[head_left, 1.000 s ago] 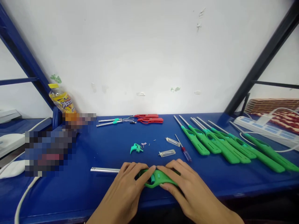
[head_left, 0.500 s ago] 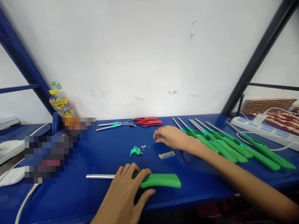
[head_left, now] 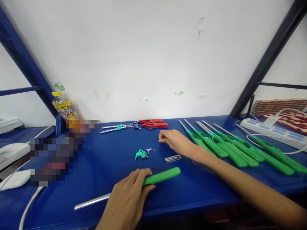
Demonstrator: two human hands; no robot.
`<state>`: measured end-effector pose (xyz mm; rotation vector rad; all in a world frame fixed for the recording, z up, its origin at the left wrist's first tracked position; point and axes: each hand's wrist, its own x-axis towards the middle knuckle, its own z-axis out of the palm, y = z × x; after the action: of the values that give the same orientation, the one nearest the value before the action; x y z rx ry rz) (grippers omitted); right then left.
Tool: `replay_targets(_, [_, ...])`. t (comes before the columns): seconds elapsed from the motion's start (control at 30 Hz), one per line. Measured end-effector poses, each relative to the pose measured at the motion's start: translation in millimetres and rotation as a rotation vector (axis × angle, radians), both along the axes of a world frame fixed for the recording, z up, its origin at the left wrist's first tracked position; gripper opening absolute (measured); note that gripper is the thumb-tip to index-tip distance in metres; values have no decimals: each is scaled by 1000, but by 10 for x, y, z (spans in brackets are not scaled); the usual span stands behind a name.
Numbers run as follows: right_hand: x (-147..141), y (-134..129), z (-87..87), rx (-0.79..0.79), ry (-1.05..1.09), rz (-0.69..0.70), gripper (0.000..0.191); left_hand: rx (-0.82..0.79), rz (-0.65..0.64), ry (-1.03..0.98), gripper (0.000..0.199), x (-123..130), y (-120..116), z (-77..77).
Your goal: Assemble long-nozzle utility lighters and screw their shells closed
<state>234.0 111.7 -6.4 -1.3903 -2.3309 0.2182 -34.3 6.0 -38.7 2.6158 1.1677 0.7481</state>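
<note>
My left hand (head_left: 129,193) is closed around a green long-nosed lighter (head_left: 165,176) at the front of the blue table, its metal tube pointing left. The handle is turned on edge and points right. My right hand (head_left: 174,140) is held in a pinch farther back; anything between its fingertips is too small to make out. In front of it lie a clear plastic part (head_left: 173,158), a teal trigger piece (head_left: 142,155) and several tiny bits (head_left: 149,150). A dark, thin tool (head_left: 194,163) is mostly hidden beneath my right forearm.
Several green lighters (head_left: 230,147) lie side by side on the right. Red lighter shells (head_left: 154,125) and metal tubes with wires (head_left: 112,128) are at the back. A power strip (head_left: 268,132) sits far right, and a yellow-capped bottle (head_left: 66,107) stands left, beside a blurred patch.
My left hand has gripped the lighter and rolled it onto its edge, with the tube end swung towards me. My right hand has lifted slightly, its fingers drawn together.
</note>
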Motion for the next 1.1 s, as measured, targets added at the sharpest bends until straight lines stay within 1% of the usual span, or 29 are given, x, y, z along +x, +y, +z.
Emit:
replay_targets(0.07, [29,-10,16,29,67,2,14,18,22,65,14,15,1,13])
replay_targets(0.13, [45,-31,37,54,124,-2,13,55,32,105,12,21,1,19])
replay_targets(0.2, [39,-63,57,76,168,-10,15,89,26,112,11,17,-2,14])
replay_targets(0.33, [-3,-125,110,135,204,-21,24,104,4,139,12,-8,-11,-18])
replay_targets(0.4, [-14,-148,171,179,201,-24,23,116,5,140,20,-20,-11,-37])
replay_targets(0.5, [-12,-230,300,247,209,-39,20,150,-12,157,40,-33,-2,-60])
replay_targets(0.57, [-13,-371,357,285,235,-56,18,163,-28,171,45,-39,6,-70])
replay_targets(0.6, [-18,-475,358,300,253,-65,18,170,-30,168,45,-41,8,-72])
replay_targets(0.63, [-26,-598,335,310,277,-73,17,176,-24,161,45,-42,9,-73])
replay_targets(0.7, [-50,-876,217,318,332,-98,15,186,-5,147,44,-40,9,-68])
replay_targets(0.77, [-74,-1142,38,303,430,-141,9,178,-4,153,40,-33,9,-55])
replay_targets(0.83, [-93,-1332,-134,285,480,-157,4,166,-15,166,39,-26,12,-40])
replay_targets(0.9, [-104,-1419,-241,265,506,-153,3,167,-27,170,40,-27,20,-32])
replay_targets(0.93, [-106,-1428,-264,249,518,-154,5,171,-31,171,40,-31,23,-34])
replay_targets(1.1, [-96,-1333,-221,114,545,-172,11,209,-37,163,41,-66,35,-68])
